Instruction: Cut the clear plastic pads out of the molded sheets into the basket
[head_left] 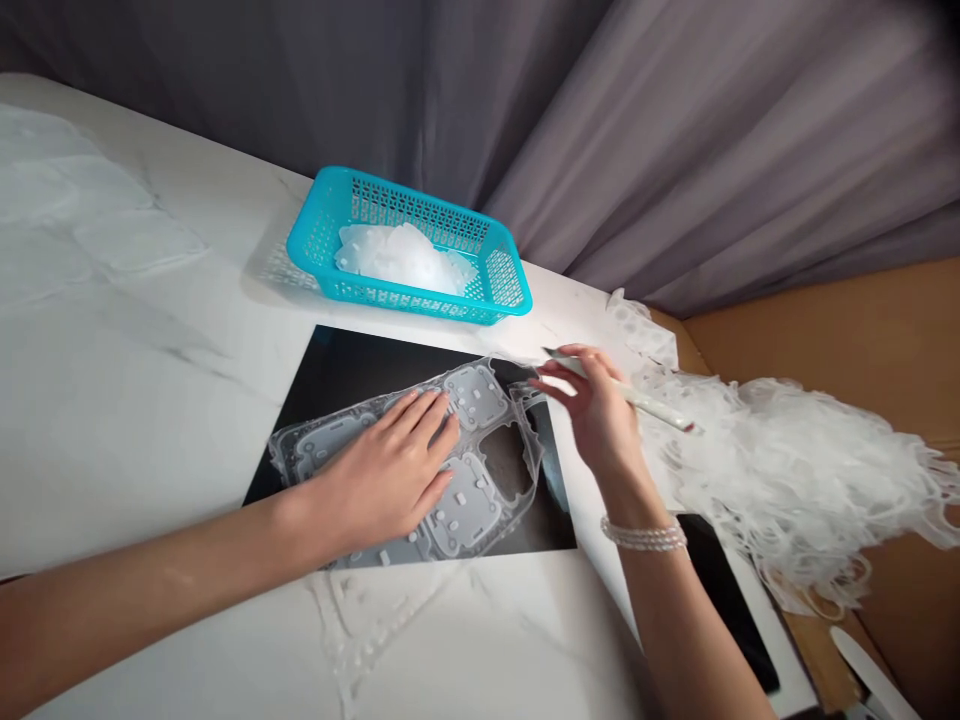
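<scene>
My left hand (401,465) lies flat, fingers stretched out, on a translucent moulded sheet (461,500). The sheet has several rounded-square pads with small raised blocks, and one opening near its right end shows the black mat (367,355) underneath. At the sheet's upper right corner, my right hand (600,400) is closed around a slim, pale pen-like tool (660,410) with a dark tip, which points up and left. The fingertips of this hand are close to the sheet's thin, ragged edge; whether they also pinch it I cannot tell.
Behind the mat stands a turquoise basket (409,305) holding translucent white pieces (401,255). A large heap of white frame-like scraps (780,470) lies at the right, by a cardboard box (840,320). More translucent sheets (75,200) lie far left. A dark flat object (724,600) is beside my right forearm.
</scene>
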